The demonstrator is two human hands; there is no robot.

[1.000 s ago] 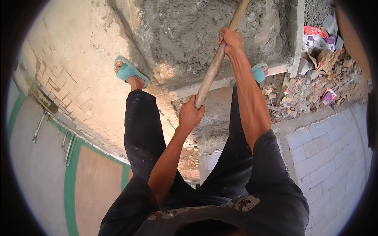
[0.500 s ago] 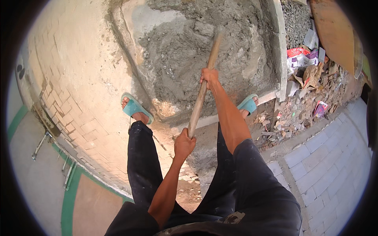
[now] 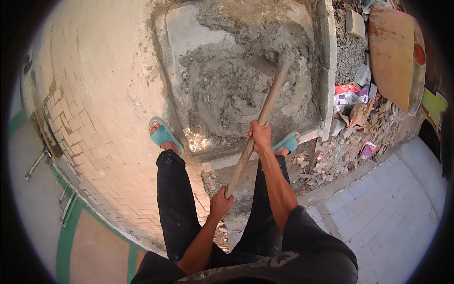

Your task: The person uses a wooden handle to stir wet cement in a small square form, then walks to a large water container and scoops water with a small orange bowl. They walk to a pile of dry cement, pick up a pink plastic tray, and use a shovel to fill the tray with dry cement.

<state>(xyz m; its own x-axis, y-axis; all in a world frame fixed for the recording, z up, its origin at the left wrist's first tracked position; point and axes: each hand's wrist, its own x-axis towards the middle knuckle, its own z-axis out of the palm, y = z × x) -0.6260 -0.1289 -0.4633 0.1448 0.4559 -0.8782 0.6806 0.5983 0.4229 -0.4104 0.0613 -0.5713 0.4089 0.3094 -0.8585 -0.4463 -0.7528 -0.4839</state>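
My left hand is closed round the lower end of a long wooden handle. My right hand grips it farther up. At the far end a flat metal blade sits in wet grey cement mix, partly covered by it. The mix fills much of a shallow square area with raised edges. My feet, in teal sandals, stand apart at its near side.
To the right lie gravel, a pale block, torn bags, rubble and an orange, rusty barrel-like container. Pale pavers run along the left; grey paving lies at lower right.
Both hands and the handle appear lower in the picture. The view shows more of the mix area and the orange container, and the blade has come into view in the mix.
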